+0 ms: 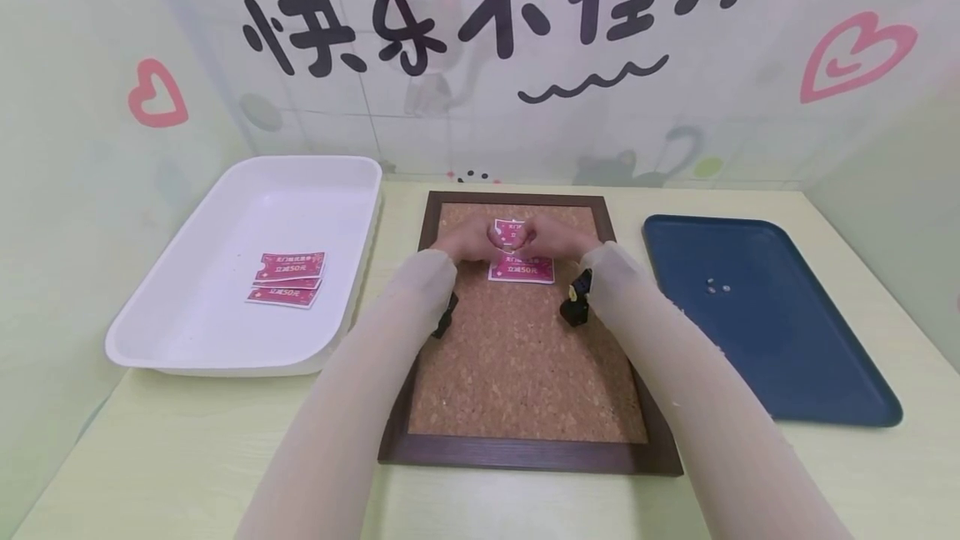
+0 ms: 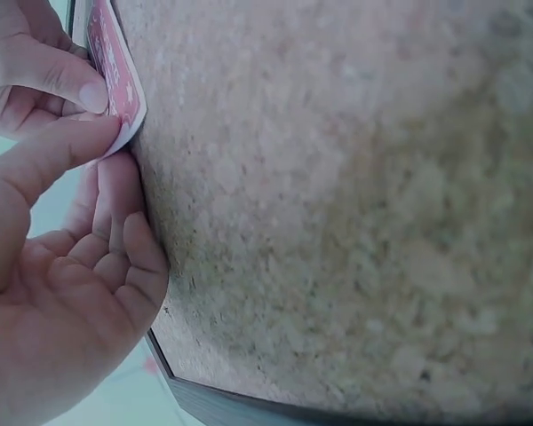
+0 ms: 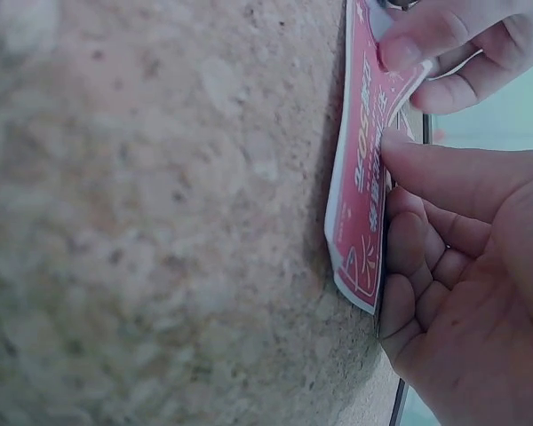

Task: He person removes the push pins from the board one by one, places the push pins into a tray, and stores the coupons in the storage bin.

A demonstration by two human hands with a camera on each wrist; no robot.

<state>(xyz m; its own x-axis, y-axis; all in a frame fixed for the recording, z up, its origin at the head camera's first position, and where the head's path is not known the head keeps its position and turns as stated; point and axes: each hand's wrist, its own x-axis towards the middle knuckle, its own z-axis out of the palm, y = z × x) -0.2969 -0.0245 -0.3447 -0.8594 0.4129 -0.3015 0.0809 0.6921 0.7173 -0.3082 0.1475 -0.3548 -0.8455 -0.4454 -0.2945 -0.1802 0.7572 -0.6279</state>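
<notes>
A pink-and-white paper coupon (image 1: 522,270) lies against the upper part of a brown-framed cork board (image 1: 525,357). A second pink coupon (image 1: 508,232) shows partly behind it, between the hands. My left hand (image 1: 471,238) pinches one upper corner of the front coupon between thumb and forefinger, lifting it off the cork in the left wrist view. At its upper edge, my right hand (image 1: 557,238) holds the coupon (image 3: 364,177) with the thumb, the other fingers curled behind. The two thumbs are close together. Whether the hands hide a small fastener cannot be told.
On the left, a white tray (image 1: 360,273) holds several similar coupons (image 1: 288,273). To the right lies a dark blue tray (image 1: 795,340) with three tiny shiny pieces (image 1: 717,285) in it. A printed wall (image 1: 465,132) rises behind the table.
</notes>
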